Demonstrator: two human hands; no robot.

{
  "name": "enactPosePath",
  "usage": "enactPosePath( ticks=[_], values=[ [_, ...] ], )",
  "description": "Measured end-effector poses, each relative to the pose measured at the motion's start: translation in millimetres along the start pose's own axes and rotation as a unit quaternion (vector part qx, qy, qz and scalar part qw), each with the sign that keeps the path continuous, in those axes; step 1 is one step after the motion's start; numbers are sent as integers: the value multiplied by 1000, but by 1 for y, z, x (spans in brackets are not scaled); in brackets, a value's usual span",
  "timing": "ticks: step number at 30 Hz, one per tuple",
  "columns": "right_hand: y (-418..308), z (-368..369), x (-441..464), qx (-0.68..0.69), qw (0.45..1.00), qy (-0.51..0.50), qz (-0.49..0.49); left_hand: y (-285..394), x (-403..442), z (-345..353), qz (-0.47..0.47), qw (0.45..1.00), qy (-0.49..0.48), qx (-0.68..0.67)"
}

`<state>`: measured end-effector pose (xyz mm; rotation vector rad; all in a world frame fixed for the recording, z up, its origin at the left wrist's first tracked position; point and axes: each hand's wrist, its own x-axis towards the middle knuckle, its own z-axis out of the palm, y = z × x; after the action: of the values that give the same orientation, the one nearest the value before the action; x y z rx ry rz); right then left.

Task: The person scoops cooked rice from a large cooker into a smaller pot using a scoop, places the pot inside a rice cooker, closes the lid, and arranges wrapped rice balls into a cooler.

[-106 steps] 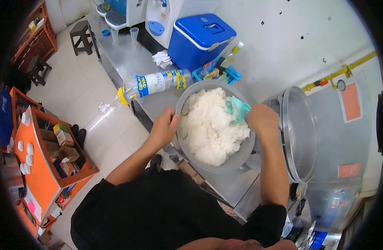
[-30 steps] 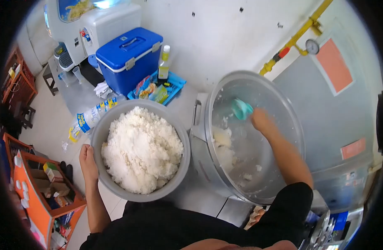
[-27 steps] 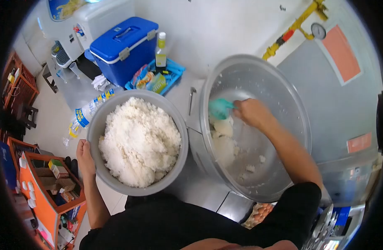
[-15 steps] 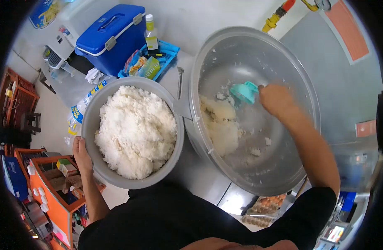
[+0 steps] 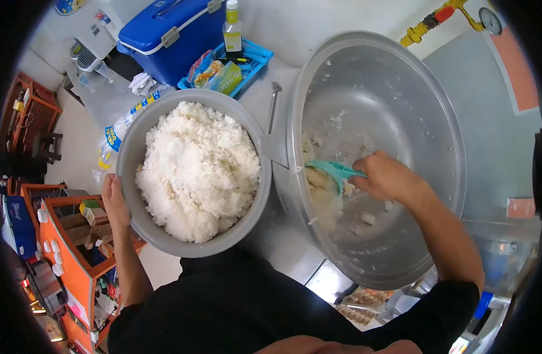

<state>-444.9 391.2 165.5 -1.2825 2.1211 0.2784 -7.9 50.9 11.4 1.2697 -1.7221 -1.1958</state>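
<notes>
The two hands are well apart. The person's left hand [image 5: 116, 200] is clasped on the left rim of a round grey basin [image 5: 127, 156] heaped with white cooked rice [image 5: 197, 171], its forearm rising nearly straight from the near side. To the right, the bare right forearm slants over the near right rim of a big round silver metal pot [image 5: 395, 130], elbow bent, and the right hand [image 5: 386, 175] is closed round the handle of a turquoise plastic scoop [image 5: 336, 170]. The scoop sits tilted inside the pot, at the left wall, among a smaller pile of rice [image 5: 325, 209]. The fist covers most of the handle, and I can't make out how the left fingers curl beneath the rim. The basin partly hides a clear plastic sleeve with a blue-and-yellow label [image 5: 113, 138]; the blue cooler box [image 5: 179, 38] beyond is cut off at its far end.
</notes>
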Motion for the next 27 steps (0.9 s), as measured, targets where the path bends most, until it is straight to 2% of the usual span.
enactPosePath(
  ticks=[4,10,13,17,22,27],
  values=[
    [-2,10,13,107,993,-37,22,13,-6,4,-1,1000,7,18],
    [-12,20,8,165,983,-50,69,12,-2,0,14,999,2,46],
    [-8,20,3,203,977,-38,55,14,-3,1,15,999,5,44],
    [-1,15,-5,190,982,-14,12,6,-1,1,17,1000,9,17],
    [-3,1,-34,258,966,-9,32,13,-3,-1,18,999,-4,48],
    [5,0,-52,432,894,-9,122,12,-3,-1,14,1000,-3,27]
  ],
)
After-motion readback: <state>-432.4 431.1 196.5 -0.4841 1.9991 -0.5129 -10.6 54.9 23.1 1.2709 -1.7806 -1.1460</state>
